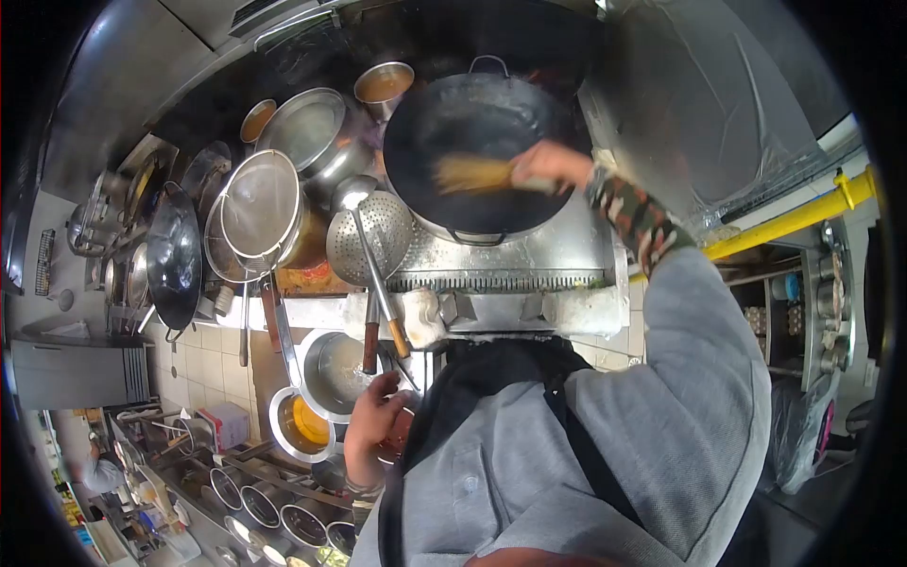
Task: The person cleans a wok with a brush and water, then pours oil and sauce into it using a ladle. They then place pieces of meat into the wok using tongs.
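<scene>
Tan brush [472,174] gripped in our right hand [556,165], over upper-centre wok [416,132].
Loosened fingers could drop it; left hand's [370,423] hold, we cannot tell.

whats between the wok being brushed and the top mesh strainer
The head view shows a ladle, a perforated skimmer and the side of a steel pot between the wok and that strainer.

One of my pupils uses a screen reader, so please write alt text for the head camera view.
A person's right hand holds a motion-blurred brush in a dark wok on a metal stove. The left hand is near a metal pot; a perforated ladle and a mesh strainer lie left of the wok.
</scene>
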Action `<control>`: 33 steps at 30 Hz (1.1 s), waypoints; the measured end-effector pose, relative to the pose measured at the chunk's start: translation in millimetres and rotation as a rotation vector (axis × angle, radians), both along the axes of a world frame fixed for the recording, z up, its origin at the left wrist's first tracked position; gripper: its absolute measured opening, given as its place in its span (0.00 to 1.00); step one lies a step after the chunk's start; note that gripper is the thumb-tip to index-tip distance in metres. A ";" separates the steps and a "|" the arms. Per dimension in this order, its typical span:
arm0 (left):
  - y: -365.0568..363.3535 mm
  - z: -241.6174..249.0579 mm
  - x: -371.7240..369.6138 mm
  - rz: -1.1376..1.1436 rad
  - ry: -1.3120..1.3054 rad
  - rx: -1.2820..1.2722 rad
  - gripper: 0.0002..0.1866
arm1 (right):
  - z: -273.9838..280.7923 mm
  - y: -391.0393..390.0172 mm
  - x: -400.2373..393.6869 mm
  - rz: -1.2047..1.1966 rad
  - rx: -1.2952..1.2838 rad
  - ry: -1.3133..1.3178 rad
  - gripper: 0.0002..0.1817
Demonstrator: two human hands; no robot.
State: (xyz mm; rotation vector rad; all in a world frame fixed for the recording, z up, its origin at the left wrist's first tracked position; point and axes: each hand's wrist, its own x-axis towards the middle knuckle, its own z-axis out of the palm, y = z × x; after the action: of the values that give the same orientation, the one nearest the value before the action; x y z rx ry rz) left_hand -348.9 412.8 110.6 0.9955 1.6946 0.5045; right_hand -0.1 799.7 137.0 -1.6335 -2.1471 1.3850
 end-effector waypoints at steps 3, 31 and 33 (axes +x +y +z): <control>-3.9 -2.6 -7.8 -0.006 0.031 0.024 0.27 | -26.3 56.2 14.7 -0.602 0.646 -0.386 0.21; -31.5 -25.2 -39.2 0.242 -0.180 0.048 0.21 | 62.0 18.4 -4.7 0.820 0.326 -0.837 0.21; 3.1 -5.0 -24.2 0.286 -0.220 -0.002 0.20 | 11.3 70.2 -31.8 0.700 0.306 -0.909 0.18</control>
State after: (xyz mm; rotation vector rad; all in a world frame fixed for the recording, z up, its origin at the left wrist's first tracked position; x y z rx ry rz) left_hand -373.0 415.9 105.6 0.6706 1.6437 0.7693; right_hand -31.9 869.9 148.3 -1.6177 -3.4451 0.2580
